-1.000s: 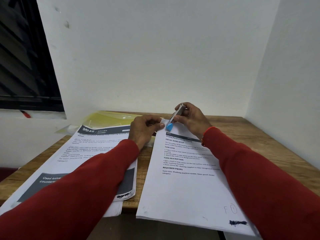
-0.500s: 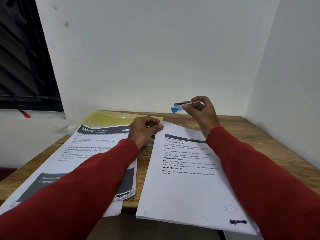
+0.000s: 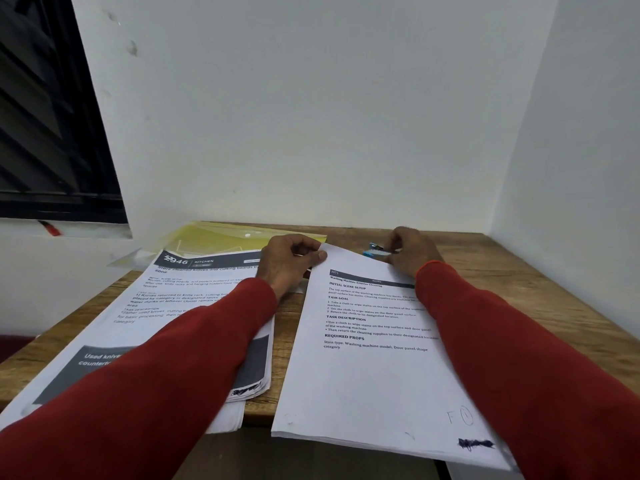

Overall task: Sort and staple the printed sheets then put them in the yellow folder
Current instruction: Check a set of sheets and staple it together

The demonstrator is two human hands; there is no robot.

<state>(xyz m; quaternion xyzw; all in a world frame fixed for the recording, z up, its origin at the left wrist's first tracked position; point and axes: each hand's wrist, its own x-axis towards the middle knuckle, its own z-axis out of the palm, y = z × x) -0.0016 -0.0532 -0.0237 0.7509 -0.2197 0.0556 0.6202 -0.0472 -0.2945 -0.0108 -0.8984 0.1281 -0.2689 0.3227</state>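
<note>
**Stapler lowered to the far edge of the right-hand sheets**

Change: the right hand (image 3: 410, 251), raised above the tabletop half a second ago, has come down; the blue stapler (image 3: 375, 249) now sits low, just beyond the top edge of the right-hand sheets (image 3: 363, 375).

Right hand: grip curled round the stapler; whether the stapler touches the tabletop (image 3: 512, 278) cannot be told.

Left hand (image 3: 289, 266): grip pinching the far left corner of the right-hand sheets, thumb on top.

Right-hand sheets: white printed set, centre-right, near edge overhanging the tabletop.

Left-hand stack (image 3: 145, 327): printed sheets with dark header, left of the other set, partly under the left sleeve.

Yellow folder (image 3: 214, 237): flat at far left, its near part under the left-hand stack.
</note>
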